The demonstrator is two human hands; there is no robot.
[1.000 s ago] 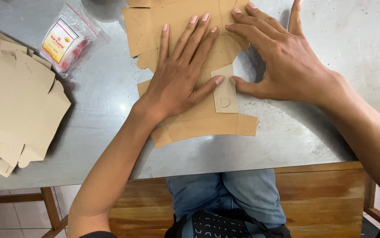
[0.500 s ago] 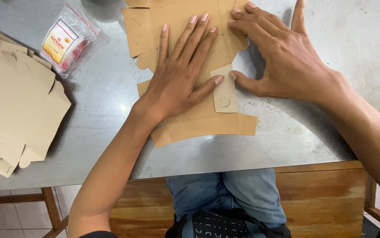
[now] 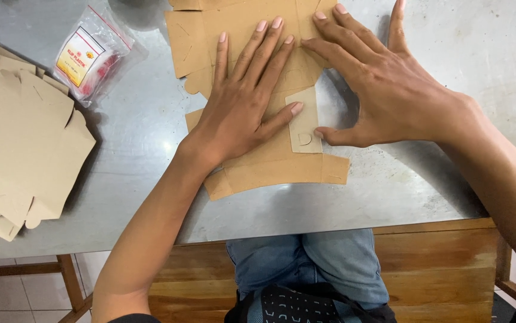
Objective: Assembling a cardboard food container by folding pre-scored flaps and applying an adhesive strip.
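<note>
One package in view: a small clear plastic bag lies flat on the grey metal table, at about 10 o'clock from the frame centre. Roughly rectangular, tilted, red-edged along its top seam. Inside, a yellow and white label card with red contents beside it. No signs or screens visible.

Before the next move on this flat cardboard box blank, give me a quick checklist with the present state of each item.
1. Left hand flat on the cardboard box blank: ok.
2. Right hand on the blank, thumb beside the small tab flap: ok.
3. Blank fully on the metal table: ok.
4. Tab flap slotted in: cannot tell.
5. Stack of spare blanks lies apart from the hands: ok.
6. Plastic bag lies apart from the blank: ok.
</note>
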